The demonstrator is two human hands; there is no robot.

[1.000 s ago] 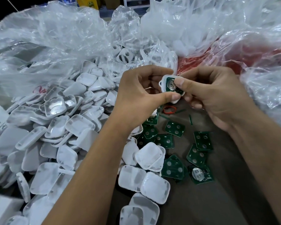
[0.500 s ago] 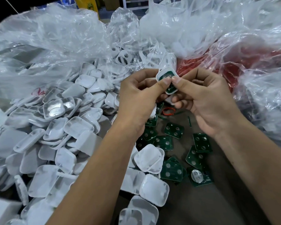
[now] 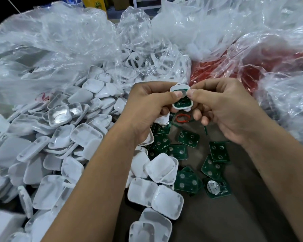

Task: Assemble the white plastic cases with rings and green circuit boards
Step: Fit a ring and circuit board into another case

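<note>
Both hands hold one white plastic case (image 3: pixel 182 97) in mid-air with a green circuit board seated inside it. My left hand (image 3: pixel 147 109) grips its left side, thumb pressing on the board. My right hand (image 3: pixel 226 109) pinches the right side, thumb tip on the board's silver disc. Another white piece (image 3: pixel 162 120) sticks out under my left palm. A red ring (image 3: pixel 182 118) lies on the table just below the case. Loose green circuit boards (image 3: pixel 189 138) are scattered beneath the hands.
A big heap of white case halves (image 3: pixel 59 137) fills the left side. More white halves (image 3: pixel 155 194) lie near the front centre. Crumpled clear plastic bags (image 3: pixel 68 41) ring the back; one on the right holds red parts (image 3: pixel 269 62). The brown tabletop (image 3: pixel 243 215) shows at the front right.
The case has turned in my fingers so the board faces the camera more squarely. Both thumbs now press on the board, and the hands sit slightly higher.
</note>
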